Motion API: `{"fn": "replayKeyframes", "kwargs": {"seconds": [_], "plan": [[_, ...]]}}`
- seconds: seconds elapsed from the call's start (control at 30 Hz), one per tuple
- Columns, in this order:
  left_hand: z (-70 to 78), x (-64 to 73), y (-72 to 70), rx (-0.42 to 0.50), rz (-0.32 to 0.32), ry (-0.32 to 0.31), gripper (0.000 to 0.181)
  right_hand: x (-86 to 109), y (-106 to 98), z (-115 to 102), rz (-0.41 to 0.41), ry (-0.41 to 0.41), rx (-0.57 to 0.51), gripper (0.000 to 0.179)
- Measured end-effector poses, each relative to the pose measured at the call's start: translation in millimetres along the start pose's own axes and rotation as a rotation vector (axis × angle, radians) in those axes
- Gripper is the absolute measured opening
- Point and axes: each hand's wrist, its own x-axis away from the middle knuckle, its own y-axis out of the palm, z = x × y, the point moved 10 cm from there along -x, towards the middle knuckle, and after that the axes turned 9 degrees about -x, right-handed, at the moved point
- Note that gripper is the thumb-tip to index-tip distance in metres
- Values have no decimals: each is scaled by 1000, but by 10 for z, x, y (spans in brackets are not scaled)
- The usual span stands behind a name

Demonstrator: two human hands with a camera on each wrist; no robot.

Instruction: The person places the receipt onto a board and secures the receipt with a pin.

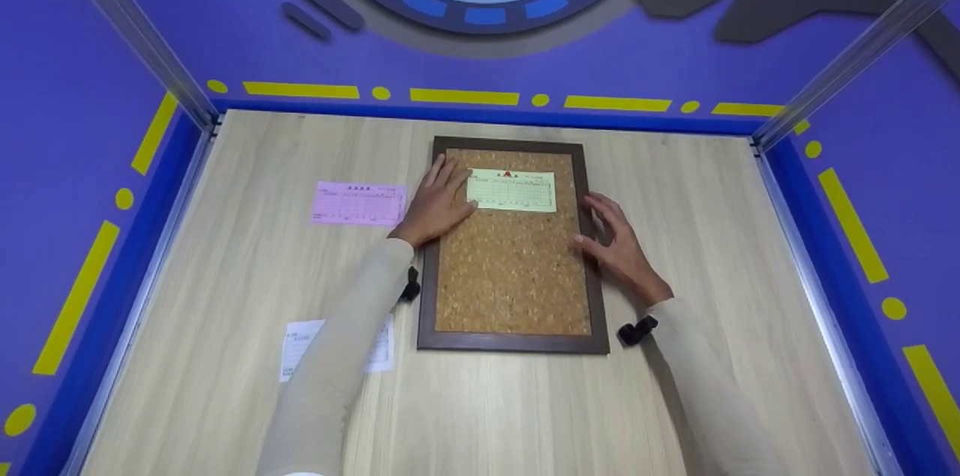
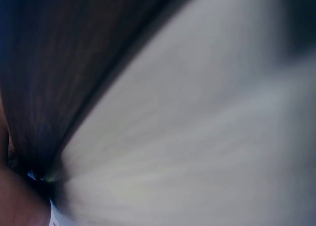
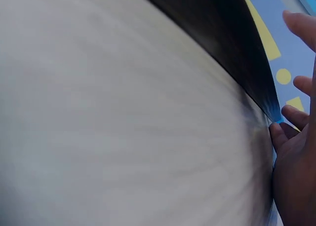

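Note:
A cork board (image 1: pixel 510 273) in a dark brown frame (image 1: pixel 514 342) lies flat on the table. Near its top is a pale green printed slip (image 1: pixel 511 195), with a red pushpin (image 1: pixel 508 174) at the slip's upper edge. My left hand (image 1: pixel 437 202) rests over the left side of the frame, fingers spread, with fingertips and thumb right at the slip's left edge. At the frame's right side is my right hand (image 1: pixel 619 247), its thumb over the frame and its fingers loosely bent and apart. Both wrist views show the frame's edge blurred and close up.
A pink printed slip (image 1: pixel 358 203) lies left of the board. Lower down, a white printed slip (image 1: pixel 300 345) is partly hidden under my left forearm. Blue-purple panels (image 1: pixel 570 64) with yellow marks surround the wooden table (image 1: pixel 510 416) at the back and sides.

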Motion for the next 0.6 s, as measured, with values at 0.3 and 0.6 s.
{"fn": "replayKeyframes", "kwargs": {"seconds": [0.3,0.6], "plan": [[11,-11,-9,1,9,4,77,23,-67,-12,-15,-12,144,80],[3,-4,-2,3,8,3,76,31,-96,-35,-18,-223,161,67]]}}
